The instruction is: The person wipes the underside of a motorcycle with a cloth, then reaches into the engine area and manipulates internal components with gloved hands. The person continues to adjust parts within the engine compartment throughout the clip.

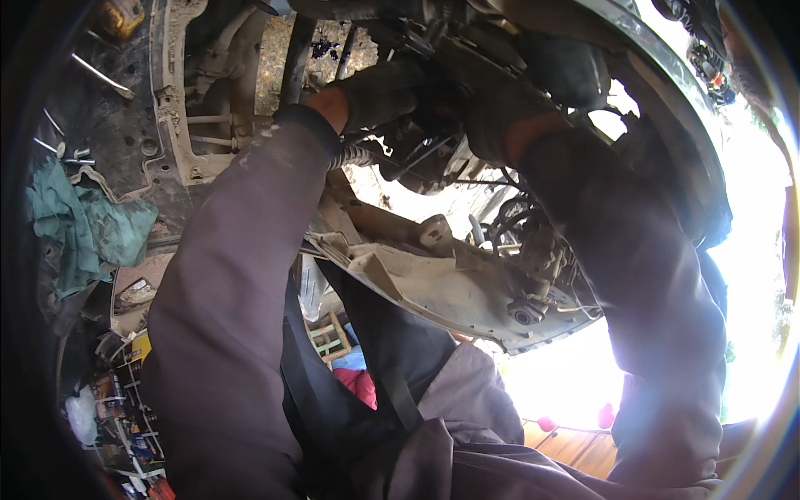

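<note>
Both my arms, in dark sleeves, reach up into the underside of a vehicle. My left hand (383,93), in a dark glove, is among dark mechanical parts (421,154) near the top middle. Just right of them is my right hand (504,112), also gloved. Shadow and the parts hide the fingers of both hands, so what they hold cannot be made out. A ribbed hose (357,156) runs beside my left wrist. Below the hands lies a curved, dirt-covered panel (442,279).
A green cloth (75,225) and several metal rods lie at the left. Tools and small boxes (125,408) crowd the lower left. A dusty metal frame (177,92) stands left of my left arm. A dark curved body edge (696,142) borders the right side, with wiring (512,221) near my right forearm.
</note>
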The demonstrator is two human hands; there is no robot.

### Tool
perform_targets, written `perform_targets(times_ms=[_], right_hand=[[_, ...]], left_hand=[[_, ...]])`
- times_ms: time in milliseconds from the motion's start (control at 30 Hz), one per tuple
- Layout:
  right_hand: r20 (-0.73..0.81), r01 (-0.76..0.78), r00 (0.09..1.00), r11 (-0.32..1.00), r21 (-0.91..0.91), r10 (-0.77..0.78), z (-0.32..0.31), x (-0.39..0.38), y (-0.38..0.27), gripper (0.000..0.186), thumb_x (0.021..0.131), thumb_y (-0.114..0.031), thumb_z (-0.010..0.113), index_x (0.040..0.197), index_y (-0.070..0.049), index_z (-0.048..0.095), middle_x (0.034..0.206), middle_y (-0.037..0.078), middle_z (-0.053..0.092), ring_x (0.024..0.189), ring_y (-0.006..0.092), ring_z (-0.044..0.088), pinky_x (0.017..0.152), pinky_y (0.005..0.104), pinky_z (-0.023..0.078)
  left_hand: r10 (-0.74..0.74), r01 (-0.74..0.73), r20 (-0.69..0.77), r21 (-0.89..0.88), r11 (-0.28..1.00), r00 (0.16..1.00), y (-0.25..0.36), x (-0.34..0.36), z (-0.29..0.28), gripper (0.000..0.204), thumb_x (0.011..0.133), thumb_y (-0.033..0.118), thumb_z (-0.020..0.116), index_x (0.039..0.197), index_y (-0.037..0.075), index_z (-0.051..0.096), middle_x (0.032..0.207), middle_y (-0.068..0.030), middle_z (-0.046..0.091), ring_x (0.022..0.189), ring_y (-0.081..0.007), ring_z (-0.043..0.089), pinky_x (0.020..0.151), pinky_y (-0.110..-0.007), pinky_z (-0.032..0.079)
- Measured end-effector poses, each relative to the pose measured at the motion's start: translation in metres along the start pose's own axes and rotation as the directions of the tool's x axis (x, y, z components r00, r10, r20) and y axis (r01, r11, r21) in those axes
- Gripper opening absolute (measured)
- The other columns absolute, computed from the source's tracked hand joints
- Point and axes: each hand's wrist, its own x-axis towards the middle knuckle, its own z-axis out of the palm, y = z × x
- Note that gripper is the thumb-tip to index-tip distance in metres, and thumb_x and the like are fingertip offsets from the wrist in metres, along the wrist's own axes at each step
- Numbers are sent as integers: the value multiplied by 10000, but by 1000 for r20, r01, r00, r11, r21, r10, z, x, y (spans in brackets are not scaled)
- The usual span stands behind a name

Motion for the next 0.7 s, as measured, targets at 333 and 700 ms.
perform_targets(times_ms=[333, 700], right_hand=[[188, 144, 973, 989, -37, -134, -2, 13, 10, 218, 853, -195, 549, 907, -88, 731, 897, 92, 712, 859, 265, 689, 747, 387, 558], [168, 140, 971, 976, 169, -169, 19, 21, 18, 218, 867, -206, 548, 949, -90, 714, 895, 107, 704, 842, 271, 685, 723, 386, 555]], left_hand=[[-54, 50, -57, -76, 996, 997, -7, 3, 11, 463, 884, 257, 592, 1308, 86, 523, 1349, -161, 491, 1254, -337, 457, 1063, -420, 379], [-106, 59, -135, -310, 949, 985, 3, 0, 11, 398, 904, 262, 588, 1267, 100, 564, 1326, -149, 515, 1211, -315, 497, 1035, -402, 408]])
